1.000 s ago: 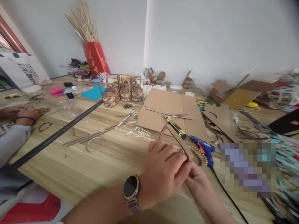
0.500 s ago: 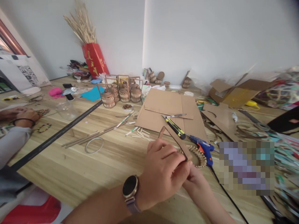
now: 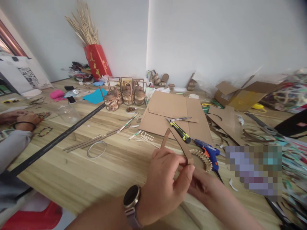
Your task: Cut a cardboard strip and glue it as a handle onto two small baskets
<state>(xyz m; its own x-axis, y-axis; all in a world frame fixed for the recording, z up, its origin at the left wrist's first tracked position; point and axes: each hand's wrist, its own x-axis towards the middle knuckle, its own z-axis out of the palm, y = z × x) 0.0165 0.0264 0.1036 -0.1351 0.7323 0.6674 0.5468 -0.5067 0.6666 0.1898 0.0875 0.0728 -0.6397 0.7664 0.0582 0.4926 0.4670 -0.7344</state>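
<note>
My left hand, with a watch on its wrist, is closed on a thin brown strip folded into a pointed bend above the fingers. Its thumb presses the strip's lower part. Behind it, my right hand is closed at the strip's lower end, its fingertips largely hidden. Another brown length shows below the hands. Just beyond them lies a ring of light and dark slats, partly covered. Beside the ring rests a blue glue gun, and a yellow-black utility knife lies on the cardboard.
Small lidded baskets with handles stand at the back. Short sticks, long strips and a wire ring lie to the left. A co-worker's hands handle beads at far left. Scissors and scraps lie at right.
My left hand has rolled slightly and shifted down with the folded strip. My right hand has turned and drawn to the right, and a brown length now shows below the hands.
</note>
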